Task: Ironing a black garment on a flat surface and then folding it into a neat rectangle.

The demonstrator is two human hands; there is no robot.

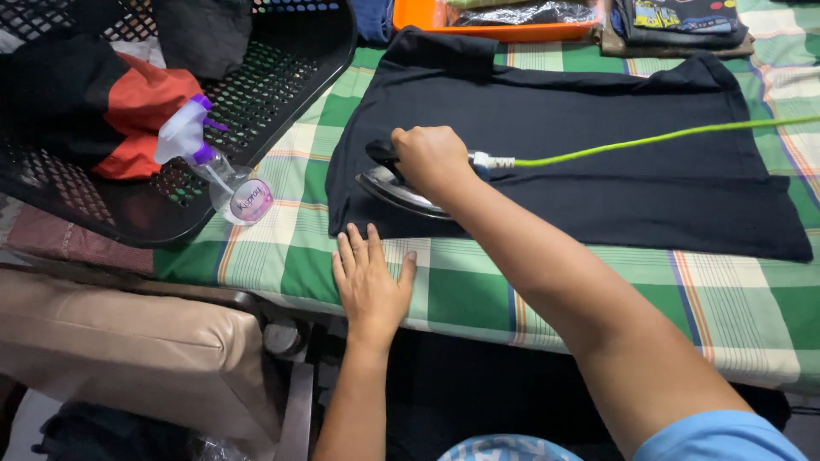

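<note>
- Right hand point(431, 158) fingers closed round handle of iron point(401, 189), soleplate flat on black shirt point(589, 154) near its left edge.
- Left hand point(370, 277) fingers open, spread flat on checked worktop cloth point(478, 290), just below shirt hem and iron; burn risk if iron slides toward them.
- Green cord point(649, 138) trails right of the fingers across shirt; could snag or drag fabric.
- Spray bottle point(213, 166), left of the fingers, leans on basket point(282, 94) rim; may roll.

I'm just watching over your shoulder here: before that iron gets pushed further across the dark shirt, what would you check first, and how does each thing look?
1. Right hand grips the iron: ok.
2. Left hand flat on the checked cloth, off the dark shirt: ok.
3. Green cord crosses the shirt ahead: not ok.
4. Spray bottle leans in the black basket, apart from iron: ok.
5. Iron heat: cannot tell.
</note>
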